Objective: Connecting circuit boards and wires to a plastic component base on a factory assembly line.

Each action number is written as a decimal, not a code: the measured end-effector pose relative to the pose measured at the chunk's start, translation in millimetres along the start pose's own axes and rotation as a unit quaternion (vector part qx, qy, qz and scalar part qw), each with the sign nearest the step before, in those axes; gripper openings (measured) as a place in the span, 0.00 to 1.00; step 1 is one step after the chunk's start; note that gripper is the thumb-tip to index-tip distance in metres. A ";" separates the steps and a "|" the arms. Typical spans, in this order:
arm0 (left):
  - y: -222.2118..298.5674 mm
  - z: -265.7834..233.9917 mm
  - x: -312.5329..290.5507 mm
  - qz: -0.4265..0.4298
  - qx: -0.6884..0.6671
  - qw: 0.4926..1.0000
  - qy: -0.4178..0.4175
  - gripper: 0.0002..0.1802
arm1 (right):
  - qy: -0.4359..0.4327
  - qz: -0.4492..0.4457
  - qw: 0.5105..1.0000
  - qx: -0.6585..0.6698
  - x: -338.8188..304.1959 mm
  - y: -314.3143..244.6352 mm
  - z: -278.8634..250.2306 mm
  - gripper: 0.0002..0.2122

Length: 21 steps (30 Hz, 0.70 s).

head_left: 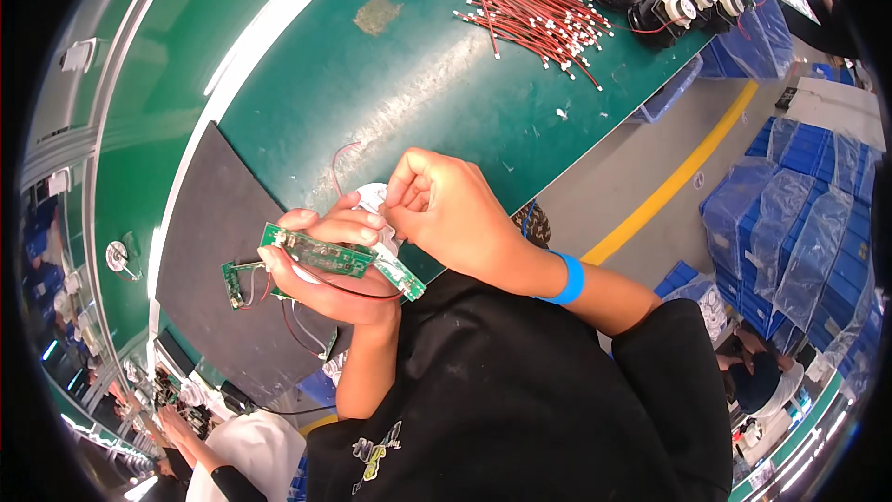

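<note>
One green circuit board point(321, 253) gripped in left hand point(334, 302), long axis left-right, right end nearer body; white part point(373, 195) just beyond it, between hands; right hand point(455, 214) at its right, fingertips pinched, can't tell on what

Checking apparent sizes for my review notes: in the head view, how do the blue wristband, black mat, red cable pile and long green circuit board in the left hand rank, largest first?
1. Black mat
2. Red cable pile
3. Long green circuit board
4. Blue wristband
</note>
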State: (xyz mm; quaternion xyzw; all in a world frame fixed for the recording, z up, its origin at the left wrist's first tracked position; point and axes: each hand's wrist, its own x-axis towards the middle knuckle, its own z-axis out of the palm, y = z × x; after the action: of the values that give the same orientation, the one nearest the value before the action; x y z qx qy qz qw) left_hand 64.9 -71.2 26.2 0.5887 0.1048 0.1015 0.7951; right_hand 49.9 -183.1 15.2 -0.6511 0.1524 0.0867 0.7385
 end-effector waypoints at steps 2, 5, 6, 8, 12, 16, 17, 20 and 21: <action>0.0 -1.4 0.4 -0.011 -0.010 1.000 -0.002 0.28 | -0.016 -0.020 0.999 -0.024 0.9 -0.8 -2.1 0.03; -0.1 -3.3 3.5 -0.025 -0.027 0.999 -0.024 0.28 | -0.058 -0.030 0.998 -0.026 9.6 2.1 -6.0 0.03; 0.0 -4.6 4.5 -0.034 -0.036 0.998 -0.033 0.28 | -0.055 -0.051 0.997 -0.003 12.7 6.3 -4.6 0.03; 0.9 -7.0 7.4 -0.049 -0.036 0.997 -0.055 0.27 | -0.081 -0.020 0.997 0.004 15.7 3.7 -8.8 0.03; 4.1 -19.8 23.8 -0.080 -0.081 0.992 -0.053 0.27 | -0.152 0.080 0.985 0.001 14.4 -1.8 -19.9 0.05; 12.1 -31.5 27.1 -0.056 -0.111 0.989 -0.074 0.22 | -0.116 -0.022 0.970 -0.212 4.3 -24.8 -25.9 0.09; 14.7 -37.2 28.9 -0.051 -0.112 0.990 -0.072 0.22 | -0.101 -0.018 0.961 -0.256 5.5 -24.4 -28.9 0.10; 28.7 -52.7 28.3 -0.068 -0.126 0.989 -0.033 0.20 | -0.058 -0.036 0.972 -0.225 11.7 -18.0 -32.7 0.12; 32.3 -57.4 27.6 -0.066 -0.129 0.989 -0.032 0.20 | -0.027 -0.053 0.987 -0.147 14.2 -14.2 -33.2 0.13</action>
State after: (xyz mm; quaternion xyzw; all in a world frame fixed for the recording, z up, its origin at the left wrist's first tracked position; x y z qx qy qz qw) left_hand 73.7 -1.7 39.4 0.4757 0.1037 0.0428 0.8724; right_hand 64.2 -218.9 20.1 -0.7572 0.0834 0.0865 0.6420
